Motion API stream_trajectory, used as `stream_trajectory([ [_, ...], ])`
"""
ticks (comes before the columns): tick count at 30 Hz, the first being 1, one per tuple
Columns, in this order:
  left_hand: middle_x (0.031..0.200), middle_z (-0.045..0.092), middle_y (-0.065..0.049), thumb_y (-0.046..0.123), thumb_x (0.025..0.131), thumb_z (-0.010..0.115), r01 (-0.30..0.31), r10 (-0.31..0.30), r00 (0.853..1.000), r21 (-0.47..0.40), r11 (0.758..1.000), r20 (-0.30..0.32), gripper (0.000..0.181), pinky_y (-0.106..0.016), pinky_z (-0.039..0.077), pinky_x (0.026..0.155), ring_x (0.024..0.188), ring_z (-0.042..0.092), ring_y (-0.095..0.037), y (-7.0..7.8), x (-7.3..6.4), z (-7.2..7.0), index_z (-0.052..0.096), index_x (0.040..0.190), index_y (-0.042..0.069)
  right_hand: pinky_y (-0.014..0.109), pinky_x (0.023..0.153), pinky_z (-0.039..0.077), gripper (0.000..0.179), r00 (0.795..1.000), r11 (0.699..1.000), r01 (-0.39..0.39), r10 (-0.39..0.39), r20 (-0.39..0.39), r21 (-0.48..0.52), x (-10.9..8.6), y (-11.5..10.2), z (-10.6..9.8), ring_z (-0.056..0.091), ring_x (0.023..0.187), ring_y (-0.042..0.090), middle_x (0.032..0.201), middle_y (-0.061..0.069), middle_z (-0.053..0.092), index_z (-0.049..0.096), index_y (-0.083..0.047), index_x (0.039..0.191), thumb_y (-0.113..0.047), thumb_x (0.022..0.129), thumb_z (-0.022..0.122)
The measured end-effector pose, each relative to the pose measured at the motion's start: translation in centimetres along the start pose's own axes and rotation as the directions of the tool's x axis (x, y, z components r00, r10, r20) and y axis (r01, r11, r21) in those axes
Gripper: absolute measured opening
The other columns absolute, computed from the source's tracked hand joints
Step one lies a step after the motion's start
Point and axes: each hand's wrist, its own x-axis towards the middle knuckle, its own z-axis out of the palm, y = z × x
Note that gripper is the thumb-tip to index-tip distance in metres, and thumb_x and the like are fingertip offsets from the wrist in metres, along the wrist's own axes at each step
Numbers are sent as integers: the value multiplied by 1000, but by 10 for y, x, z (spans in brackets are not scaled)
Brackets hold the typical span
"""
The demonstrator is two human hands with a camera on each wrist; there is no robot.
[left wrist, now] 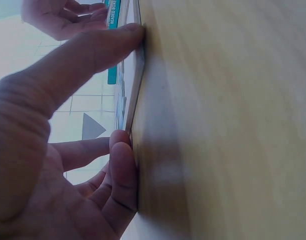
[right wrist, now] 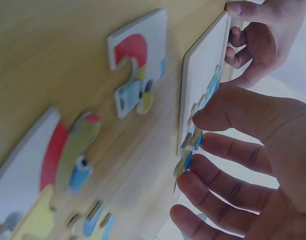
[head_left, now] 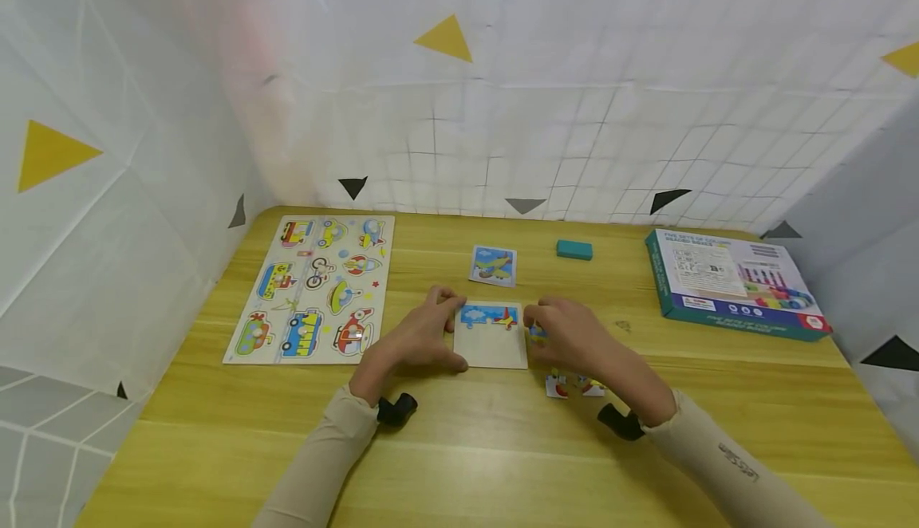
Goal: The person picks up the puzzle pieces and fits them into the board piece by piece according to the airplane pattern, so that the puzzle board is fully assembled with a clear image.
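Clearly, the puzzle board [head_left: 491,350] (partly filled) lies between both hands [head_left: 425,334] [head_left: 572,334].

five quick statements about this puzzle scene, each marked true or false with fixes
1. The left grip holds the square, pale wooden puzzle board. True.
2. The right grip is empty. False: the right grip pinches a flat, blue-and-yellow puzzle piece.
3. The square airplane-picture card lies beyond the puzzle board. True.
4. The small teal rectangular block lies on the flat, teal-edged printed box. False: the block lies on the yellow wood-grain table, left of the box.
5. The puzzle board is completely filled. False: its near part is bare.
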Motion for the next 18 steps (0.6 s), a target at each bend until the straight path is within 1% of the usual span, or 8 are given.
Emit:
stream_trajectory([
  [3,141,31,-3,34,67,92,1,-1,1000,7,1000,2,106,-30,44,80,92,52,-16,0,0,0,37,154,8,31,57,45,24,1000,1000,13,-13,-9,5,4,-4,0,51,68,15,85,5,61,71,-8,93,-11,73,83],
  [9,140,31,-3,33,66,92,0,0,1000,0,1000,5,107,-31,44,80,92,52,-16,1,0,-1,37,154,7,30,60,45,23,1000,1000,25,-25,2,12,11,-11,1,53,71,15,88,4,63,72,-9,96,-10,74,80],
  [14,139,31,-3,33,66,93,-3,3,1000,-7,1000,8,107,-30,44,79,92,52,-15,1,0,-1,36,154,7,29,59,44,23,999,999,46,-46,-2,24,16,-16,1,51,69,14,87,4,62,72,-9,96,-10,74,80],
  [18,140,31,-2,33,67,93,3,-3,1000,-10,1000,8,108,-30,44,81,93,52,-15,1,0,-1,36,154,7,30,61,46,23,998,998,57,-57,2,21,20,-22,1,53,71,14,88,4,63,72,-8,96,-11,75,80],
])
